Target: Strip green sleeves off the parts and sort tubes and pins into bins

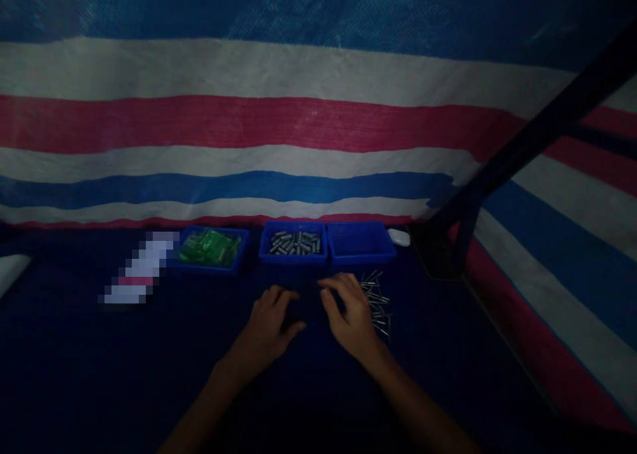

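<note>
My left hand [273,322] hovers over or rests on the dark blue table surface [164,368]; its thumb and fingers are apart, with nothing seen between them. Facing it, my right hand [350,309] is curved, thumb and forefinger apart, and I see nothing in it. Just right of that hand lies a loose pile of thin metal pins [379,301], partly hidden behind it. Beyond both hands stands a blue bin [293,259] holding many short metal cylinders [296,243].
An empty blue bin [361,241] adjoins it, with a small white case [399,237] to its right. Farther left, another blue bin [213,269] holds green plastic packets [209,245]. A blurred-out pale patch [144,261] lies left. Striped sheeting [249,122] and a dark slanted frame bar [537,119] enclose the table.
</note>
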The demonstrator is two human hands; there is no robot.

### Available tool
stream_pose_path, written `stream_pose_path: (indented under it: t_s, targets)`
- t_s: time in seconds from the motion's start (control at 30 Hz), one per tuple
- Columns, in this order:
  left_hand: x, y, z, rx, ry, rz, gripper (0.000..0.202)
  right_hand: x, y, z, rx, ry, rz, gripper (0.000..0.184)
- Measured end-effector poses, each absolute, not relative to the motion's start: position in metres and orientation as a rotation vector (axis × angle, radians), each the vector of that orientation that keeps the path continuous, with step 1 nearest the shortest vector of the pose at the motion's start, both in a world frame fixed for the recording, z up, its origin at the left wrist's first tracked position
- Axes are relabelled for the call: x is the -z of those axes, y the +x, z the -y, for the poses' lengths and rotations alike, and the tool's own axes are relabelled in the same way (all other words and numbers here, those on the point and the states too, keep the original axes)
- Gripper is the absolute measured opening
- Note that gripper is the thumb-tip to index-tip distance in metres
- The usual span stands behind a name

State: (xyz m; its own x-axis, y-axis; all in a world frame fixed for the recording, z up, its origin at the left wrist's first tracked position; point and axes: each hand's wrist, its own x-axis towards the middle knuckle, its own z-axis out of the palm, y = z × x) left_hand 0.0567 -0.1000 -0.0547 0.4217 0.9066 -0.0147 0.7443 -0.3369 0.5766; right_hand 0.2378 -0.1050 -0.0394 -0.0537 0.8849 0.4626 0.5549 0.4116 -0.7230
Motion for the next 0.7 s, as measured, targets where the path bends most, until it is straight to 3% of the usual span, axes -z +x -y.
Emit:
stream_pose_path:
  t_s: [0.2,0.47,0.57,0.7]
  targets:
    - [0.054,0.040,0.091,-0.342,2.114,-1.326,0.012,0.044,0.235,0.108,-0.548,-1.238,1.953,0.013]
    - [0.045,0.033,0.089,-0.554,2.064,-1.338,0.016,0.043,0.232,0.111,-0.550,-1.227,2.081,0.015]
    - [0.042,0.020,0.087,-0.418,2.061,-1.450,0.021,0.043,0.233,0.111,-0.543,-1.233,2.099,0.015]
    - [0.044,0.014,0.085,-0.195,2.082,-1.469,0.007,0.042,0.233,0.111,-0.540,-1.225,2.118,0.015]
